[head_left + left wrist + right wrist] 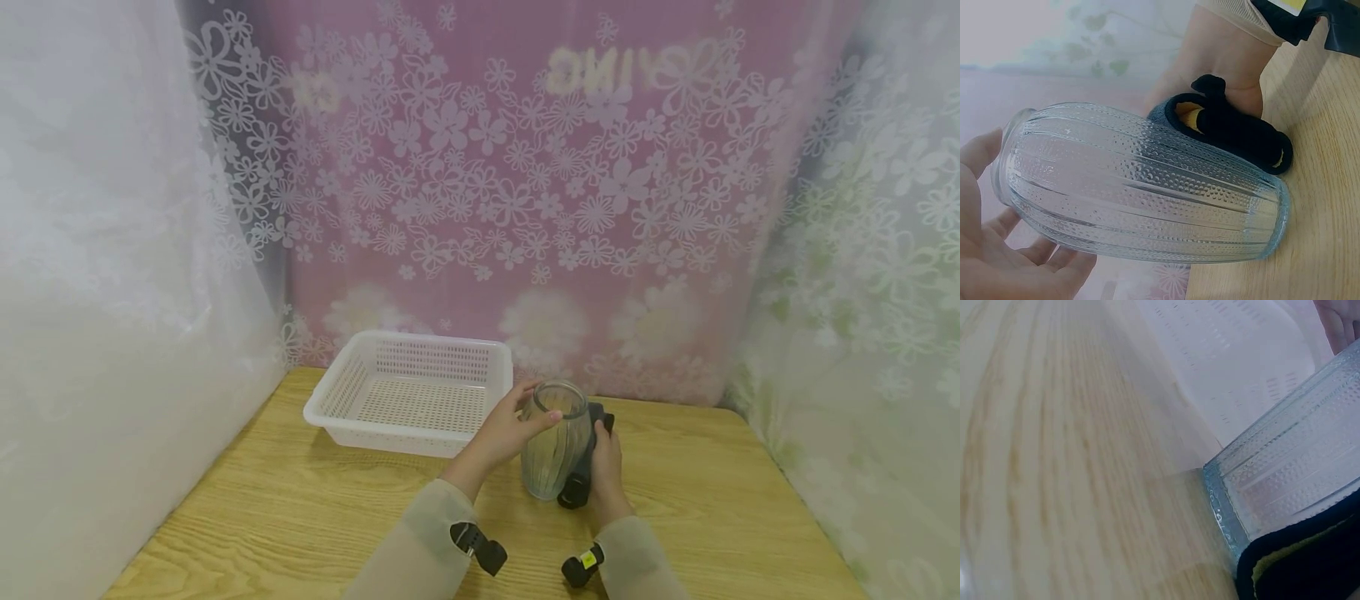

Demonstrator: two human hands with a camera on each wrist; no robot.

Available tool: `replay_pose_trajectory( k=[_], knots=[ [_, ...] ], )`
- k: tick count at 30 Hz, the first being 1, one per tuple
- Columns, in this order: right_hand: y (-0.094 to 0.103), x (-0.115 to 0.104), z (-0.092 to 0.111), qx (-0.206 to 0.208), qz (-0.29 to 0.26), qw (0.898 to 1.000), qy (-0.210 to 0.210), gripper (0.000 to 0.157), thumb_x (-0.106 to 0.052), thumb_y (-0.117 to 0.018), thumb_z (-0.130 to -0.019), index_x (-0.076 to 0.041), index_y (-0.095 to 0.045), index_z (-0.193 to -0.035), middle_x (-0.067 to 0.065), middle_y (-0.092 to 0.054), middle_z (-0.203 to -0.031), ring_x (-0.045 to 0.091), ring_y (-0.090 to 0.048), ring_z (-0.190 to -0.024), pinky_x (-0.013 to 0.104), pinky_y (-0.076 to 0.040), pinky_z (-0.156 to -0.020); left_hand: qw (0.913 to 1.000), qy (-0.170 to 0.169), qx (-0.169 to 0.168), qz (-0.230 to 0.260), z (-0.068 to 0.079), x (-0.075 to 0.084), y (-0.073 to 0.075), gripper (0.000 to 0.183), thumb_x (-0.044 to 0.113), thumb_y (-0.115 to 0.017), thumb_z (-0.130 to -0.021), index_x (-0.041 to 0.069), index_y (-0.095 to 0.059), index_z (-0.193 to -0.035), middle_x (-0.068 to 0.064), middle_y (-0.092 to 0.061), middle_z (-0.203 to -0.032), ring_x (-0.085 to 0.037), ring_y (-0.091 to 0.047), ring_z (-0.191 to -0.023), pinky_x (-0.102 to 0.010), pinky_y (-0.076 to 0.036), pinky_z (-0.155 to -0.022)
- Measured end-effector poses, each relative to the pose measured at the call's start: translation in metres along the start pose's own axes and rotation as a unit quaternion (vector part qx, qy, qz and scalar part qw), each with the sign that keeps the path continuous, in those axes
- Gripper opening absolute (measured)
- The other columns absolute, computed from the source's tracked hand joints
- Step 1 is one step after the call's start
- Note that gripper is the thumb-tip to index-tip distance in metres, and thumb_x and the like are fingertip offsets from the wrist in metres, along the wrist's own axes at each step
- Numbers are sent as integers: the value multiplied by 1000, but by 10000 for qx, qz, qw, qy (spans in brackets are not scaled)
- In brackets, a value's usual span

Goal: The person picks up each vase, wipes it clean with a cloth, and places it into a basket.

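Observation:
A clear ribbed glass vase (551, 458) stands on the table, its mouth upward, slightly tilted. Near the neck, my left hand (506, 429) grips it with the thumb by the rim and the fingers around the far side. A dark folded cloth (577, 483) with black edging and a yellow inner side (1192, 119) lies against the vase's right side. My right hand (607, 462) holds this cloth against the glass. In the right wrist view the vase's thick base (1225, 509) shows beside the cloth's edge (1247, 562); the right fingers are hidden there.
A white perforated plastic basket (420, 442) sits at the back left of the wooden table (300, 508), close behind my left hand. Flower-printed curtains (525, 192) hang at the back and both sides. Black straps with small devices (480, 546) are on both wrists.

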State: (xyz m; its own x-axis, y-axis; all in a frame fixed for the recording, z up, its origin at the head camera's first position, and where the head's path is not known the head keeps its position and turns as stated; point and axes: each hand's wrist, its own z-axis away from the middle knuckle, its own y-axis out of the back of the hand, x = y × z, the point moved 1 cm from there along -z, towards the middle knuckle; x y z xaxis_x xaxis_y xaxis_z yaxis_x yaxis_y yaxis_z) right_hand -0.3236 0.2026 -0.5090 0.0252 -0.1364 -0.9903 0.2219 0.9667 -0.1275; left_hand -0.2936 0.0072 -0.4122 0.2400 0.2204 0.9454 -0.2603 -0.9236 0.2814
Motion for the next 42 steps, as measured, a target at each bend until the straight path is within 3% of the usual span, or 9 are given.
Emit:
replay_pose_trajectory(
  k=[7,14,24,29,36,42],
  knots=[
    [3,-4,-1,123,55,9999,55,67,-48,-23,-108,2,-18,-153,19,-35,-146,27,-40,-127,38,-32,-108,9999,-43,-101,-25,-1,-2,1,72,53,-67,-92,30,-38,-154,-10,-35,-159,-35,-32,-146,-60,-35,-110],
    [11,-17,2,337,43,9992,204,63,-47,-28,-108,1,-26,-148,12,-44,-132,8,-53,-100,20,-44,-85,9994,-92,-307,127,-4,-3,3,68,49,-64,-96,29,-36,-155,-12,-31,-161,-36,-29,-147,-61,-33,-111],
    [20,-47,12,160,-67,9997,157,66,-50,-24,-108,-8,-17,-158,9,-40,-140,7,-51,-103,19,-45,-85,9974,-172,-563,410,-10,-6,6,57,35,-59,-102,27,-38,-154,-14,-26,-162,-38,-23,-148,-59,-30,-113],
    [20,-63,19,3,-169,9994,294,62,-47,-23,-108,-9,-16,-158,7,-42,-132,8,-52,-98,21,-47,-82,9971,-300,-621,331,-9,-6,7,60,33,-55,-103,24,-31,-158,-12,-23,-164,-38,-19,-150,-61,-23,-116],
    [17,-80,30,-81,-76,9984,547,61,-51,-25,-107,-13,-22,-155,5,-44,-126,12,-54,-97,24,-49,-79,9974,-716,-122,4,-6,-4,5,64,40,-57,-101,20,-32,-156,-10,-37,-158,-29,-34,-145,-50,-26,-118],
    [15,-89,39,-26,45,9962,864,58,-52,-28,-107,-20,-26,-155,5,-44,-131,17,-53,-104,24,-50,-81,9965,-514,413,-510,-3,0,-1,78,57,-68,-90,23,-38,-153,-8,-48,-147,-31,-46,-134,-54,-43,-105]
  ],
)
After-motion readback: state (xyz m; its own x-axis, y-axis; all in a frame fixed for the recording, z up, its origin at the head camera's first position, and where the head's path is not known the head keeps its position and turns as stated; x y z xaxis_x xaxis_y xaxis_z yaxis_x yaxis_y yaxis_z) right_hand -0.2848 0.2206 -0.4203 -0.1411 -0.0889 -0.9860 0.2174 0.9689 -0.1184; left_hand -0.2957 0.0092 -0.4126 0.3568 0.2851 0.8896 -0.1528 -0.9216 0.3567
